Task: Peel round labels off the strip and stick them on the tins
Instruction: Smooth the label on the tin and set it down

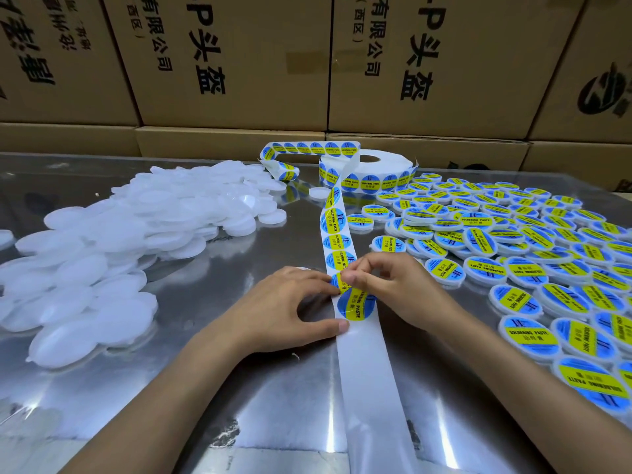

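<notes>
Packing workshop: stacked cartons, steel table, label roll.

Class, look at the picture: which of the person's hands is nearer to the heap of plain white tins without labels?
Left. The left hand rests on the label strip just right of the unlabelled white tins; the right hand is beyond the strip, beside the labelled tins.
</notes>
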